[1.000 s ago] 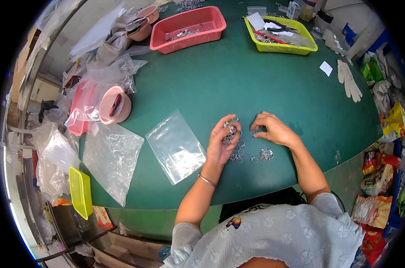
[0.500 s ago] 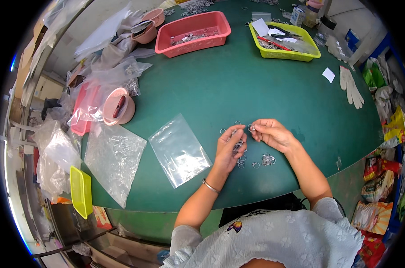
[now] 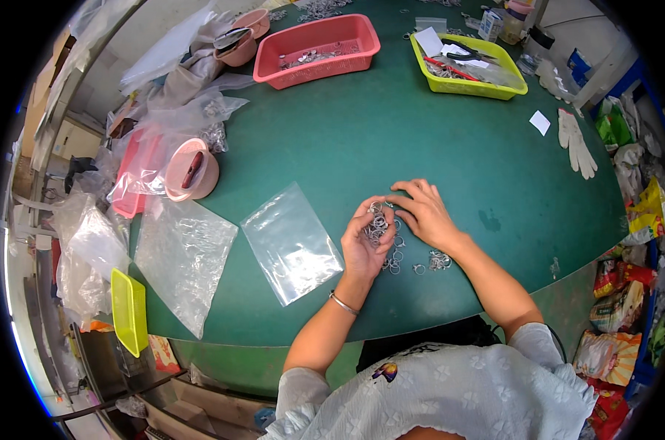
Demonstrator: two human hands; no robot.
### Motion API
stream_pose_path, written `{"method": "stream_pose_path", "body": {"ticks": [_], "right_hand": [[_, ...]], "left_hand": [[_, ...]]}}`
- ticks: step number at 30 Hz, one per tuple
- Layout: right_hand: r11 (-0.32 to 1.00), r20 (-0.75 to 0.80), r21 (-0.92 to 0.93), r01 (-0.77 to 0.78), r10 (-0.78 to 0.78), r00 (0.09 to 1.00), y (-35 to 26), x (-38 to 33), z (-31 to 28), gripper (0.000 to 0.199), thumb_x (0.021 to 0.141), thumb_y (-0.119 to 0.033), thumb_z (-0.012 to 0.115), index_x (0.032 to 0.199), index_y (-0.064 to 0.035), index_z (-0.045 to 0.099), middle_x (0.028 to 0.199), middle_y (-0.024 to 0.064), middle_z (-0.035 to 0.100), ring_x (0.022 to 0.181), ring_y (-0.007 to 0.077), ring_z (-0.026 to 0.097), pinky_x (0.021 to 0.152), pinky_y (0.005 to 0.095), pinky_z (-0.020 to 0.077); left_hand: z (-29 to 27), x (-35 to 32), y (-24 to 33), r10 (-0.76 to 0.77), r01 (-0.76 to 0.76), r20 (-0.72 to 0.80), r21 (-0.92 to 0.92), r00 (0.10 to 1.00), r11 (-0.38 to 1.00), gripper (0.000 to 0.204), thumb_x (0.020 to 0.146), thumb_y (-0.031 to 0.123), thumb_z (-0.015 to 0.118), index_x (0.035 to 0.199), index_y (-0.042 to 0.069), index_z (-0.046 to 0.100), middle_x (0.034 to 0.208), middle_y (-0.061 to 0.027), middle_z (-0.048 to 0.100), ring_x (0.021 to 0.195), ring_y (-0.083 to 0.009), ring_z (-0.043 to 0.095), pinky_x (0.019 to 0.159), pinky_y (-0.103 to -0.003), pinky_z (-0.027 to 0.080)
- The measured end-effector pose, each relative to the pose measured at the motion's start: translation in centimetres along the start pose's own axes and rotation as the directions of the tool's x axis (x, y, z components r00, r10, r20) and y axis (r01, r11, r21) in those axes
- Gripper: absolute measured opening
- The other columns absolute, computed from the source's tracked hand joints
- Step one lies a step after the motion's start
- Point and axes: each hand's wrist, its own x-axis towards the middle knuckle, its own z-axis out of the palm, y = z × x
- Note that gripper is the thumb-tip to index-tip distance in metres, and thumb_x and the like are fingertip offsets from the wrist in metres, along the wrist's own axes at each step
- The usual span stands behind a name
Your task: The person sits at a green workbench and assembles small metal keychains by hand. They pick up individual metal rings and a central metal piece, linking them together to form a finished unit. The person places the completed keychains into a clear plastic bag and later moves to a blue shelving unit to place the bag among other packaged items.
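My left hand (image 3: 363, 246) is turned palm up, its fingers curled around a clump of small silver metal rings (image 3: 377, 224). Beside it, my right hand (image 3: 426, 214) has its fingers stretched out and apart, with the fingertips at the edge of the clump; nothing shows held in them. More loose rings (image 3: 395, 262) lie on the green table (image 3: 457, 147) just right of my left hand. A small pile of silver metal pieces (image 3: 439, 259) sits nearer my right forearm, with a single ring (image 3: 419, 269) at its left.
Left of my hands lie a clear plastic bag (image 3: 292, 246) and a wrinkled one (image 3: 185, 257). A pink cup (image 3: 191, 170) stands beyond them. Farther back are a red basket (image 3: 318, 73) and a yellow-green basket (image 3: 479, 89). A white glove (image 3: 577, 145) lies at right.
My right hand's pinch on a ring has loosened, and its fingers now stretch toward the left hand. My left hand has rolled palm up, showing the clump of rings.
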Motion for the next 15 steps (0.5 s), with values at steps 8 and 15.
{"method": "stream_pose_path", "body": {"ticks": [8, 15], "right_hand": [[0.612, 0.262, 0.620, -0.491, 0.428, 0.865, 1.4, -0.4, -0.8, 0.012, 0.081, -0.012, 0.061, 0.091, -0.0035, 0.063, 0.081, 0.0003, 0.061, 0.071, 0.0115, 0.052, 0.066, 0.0246, 0.0399], [0.077, 0.416, 0.877, -0.474, 0.372, 0.830, 0.5, -1.1, -1.2, 0.018, 0.087, -0.018, 0.057, 0.090, -0.0009, 0.062, 0.079, 0.0027, 0.061, 0.070, 0.0084, 0.052, 0.065, 0.0213, 0.0413]], "left_hand": [[0.0, 0.2, -0.6, 0.091, -0.056, -0.070, 0.395, 0.993, 0.917, 0.020, 0.090, 0.017, 0.049, 0.103, 0.002, 0.053, 0.075, -0.0064, 0.052, 0.047, -0.0072, 0.042, 0.034, -0.016, 0.025], [0.6, -0.1, -1.7, 0.187, -0.075, -0.136, 0.580, 0.973, 0.811, 0.018, 0.082, 0.006, 0.061, 0.099, 0.002, 0.057, 0.074, -0.0024, 0.056, 0.053, -0.0045, 0.048, 0.038, -0.014, 0.029]]}}
